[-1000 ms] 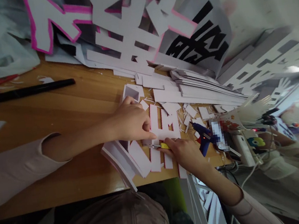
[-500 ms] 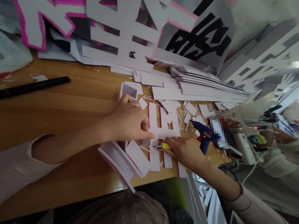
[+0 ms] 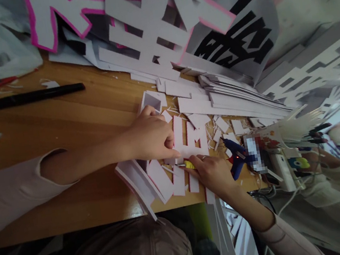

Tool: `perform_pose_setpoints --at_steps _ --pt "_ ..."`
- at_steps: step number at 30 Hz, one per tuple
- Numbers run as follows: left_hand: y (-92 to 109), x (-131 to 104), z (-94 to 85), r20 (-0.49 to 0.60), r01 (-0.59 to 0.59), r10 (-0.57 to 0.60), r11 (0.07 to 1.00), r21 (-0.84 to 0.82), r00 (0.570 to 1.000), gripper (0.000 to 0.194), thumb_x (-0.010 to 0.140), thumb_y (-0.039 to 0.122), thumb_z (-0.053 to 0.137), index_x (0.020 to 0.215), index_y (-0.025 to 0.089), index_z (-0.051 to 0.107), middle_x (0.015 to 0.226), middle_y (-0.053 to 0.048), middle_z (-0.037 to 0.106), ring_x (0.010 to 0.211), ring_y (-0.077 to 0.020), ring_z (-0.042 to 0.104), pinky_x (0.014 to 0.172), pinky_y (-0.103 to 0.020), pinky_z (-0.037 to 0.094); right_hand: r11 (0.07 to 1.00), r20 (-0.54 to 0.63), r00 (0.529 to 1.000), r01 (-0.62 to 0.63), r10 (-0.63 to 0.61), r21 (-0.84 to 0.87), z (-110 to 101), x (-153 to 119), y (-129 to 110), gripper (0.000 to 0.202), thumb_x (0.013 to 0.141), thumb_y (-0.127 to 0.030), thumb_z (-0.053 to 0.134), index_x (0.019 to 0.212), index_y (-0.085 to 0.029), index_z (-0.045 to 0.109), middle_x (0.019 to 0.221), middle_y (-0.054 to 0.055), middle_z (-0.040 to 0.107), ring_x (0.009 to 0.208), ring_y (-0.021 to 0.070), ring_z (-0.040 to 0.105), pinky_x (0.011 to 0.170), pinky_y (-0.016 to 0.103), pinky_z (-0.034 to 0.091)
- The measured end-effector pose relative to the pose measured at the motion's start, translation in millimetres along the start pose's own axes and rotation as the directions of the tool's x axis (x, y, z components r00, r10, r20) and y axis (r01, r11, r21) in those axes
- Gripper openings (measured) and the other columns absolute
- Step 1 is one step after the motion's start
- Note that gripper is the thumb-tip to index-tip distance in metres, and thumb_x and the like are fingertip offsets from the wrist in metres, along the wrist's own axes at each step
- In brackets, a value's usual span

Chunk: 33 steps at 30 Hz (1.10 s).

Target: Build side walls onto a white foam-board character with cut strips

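My left hand (image 3: pixel 154 136) presses on the white foam-board character (image 3: pixel 189 150) with pink edges. Its fingers are curled and the thumb points right; whether they grip a piece is hidden. In my right hand (image 3: pixel 211 170) is a yellow cutter (image 3: pixel 189 164), its tip close to my left thumb, over the board. A white folded channel piece (image 3: pixel 138 183) lies below my left wrist at the table's front edge. Beyond my left knuckles stands a small white box shape (image 3: pixel 152 101).
A blue glue gun (image 3: pixel 236 156) lies right of my right hand, beside a white power strip (image 3: pixel 281 170). Long white strips (image 3: pixel 233 101) and cut-out characters (image 3: pixel 147 20) fill the back. A black tool (image 3: pixel 40 95) is at left. Another person's arm (image 3: pixel 325 159) is at right.
The whole view has shifted slightly, so most things appear a little further right. Both hands keep nearly the same places on the board; the cutter has tilted a little.
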<state>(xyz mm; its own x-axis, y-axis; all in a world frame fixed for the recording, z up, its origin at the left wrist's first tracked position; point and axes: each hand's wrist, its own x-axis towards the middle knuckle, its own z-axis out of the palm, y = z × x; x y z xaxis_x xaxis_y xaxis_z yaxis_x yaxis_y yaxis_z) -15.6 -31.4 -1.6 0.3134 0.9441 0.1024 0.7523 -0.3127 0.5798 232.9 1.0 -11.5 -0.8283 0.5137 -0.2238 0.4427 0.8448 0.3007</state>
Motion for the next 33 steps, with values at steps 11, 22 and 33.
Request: perform_pose_setpoints --at_steps 11,22,33 --pt "-3.1 0.7 3.4 -0.009 -0.001 0.001 1.0 -0.027 1.0 0.032 0.073 0.052 0.074 0.057 0.025 0.071 0.068 0.001 0.072 0.086 -0.0217 0.061 0.094 -0.045 0.023 1.0 0.175 0.984 -0.014 0.015 -0.005 -14.2 7.7 -1.3 0.054 0.106 -0.053 0.026 0.093 -0.017 0.065 0.071 0.008 0.069 0.06 0.0192 0.065 0.051 0.03 0.014" --pt "-1.4 -0.1 1.2 0.004 0.007 -0.007 1.0 0.014 1.0 0.033 0.075 0.054 0.073 0.059 0.025 0.072 0.071 0.0 0.072 0.086 -0.0216 0.06 0.095 -0.043 0.024 0.997 -0.223 0.975 0.026 -0.01 0.067 9.6 -8.3 3.0 0.053 0.108 -0.044 0.028 0.083 -0.016 0.066 0.066 0.005 0.065 0.058 0.0166 0.06 0.056 0.028 0.026" --pt "-3.1 0.2 3.8 -0.02 -0.006 0.007 1.0 0.025 1.0 0.034 0.074 0.057 0.071 0.059 0.026 0.072 0.07 -0.001 0.072 0.084 -0.0208 0.059 0.093 -0.044 0.026 0.998 0.074 0.997 -0.037 0.034 0.05 -0.3 1.2 0.8 0.049 0.106 -0.05 0.031 0.095 -0.017 0.065 0.072 0.007 0.069 0.063 0.0193 0.065 0.054 0.028 0.018"
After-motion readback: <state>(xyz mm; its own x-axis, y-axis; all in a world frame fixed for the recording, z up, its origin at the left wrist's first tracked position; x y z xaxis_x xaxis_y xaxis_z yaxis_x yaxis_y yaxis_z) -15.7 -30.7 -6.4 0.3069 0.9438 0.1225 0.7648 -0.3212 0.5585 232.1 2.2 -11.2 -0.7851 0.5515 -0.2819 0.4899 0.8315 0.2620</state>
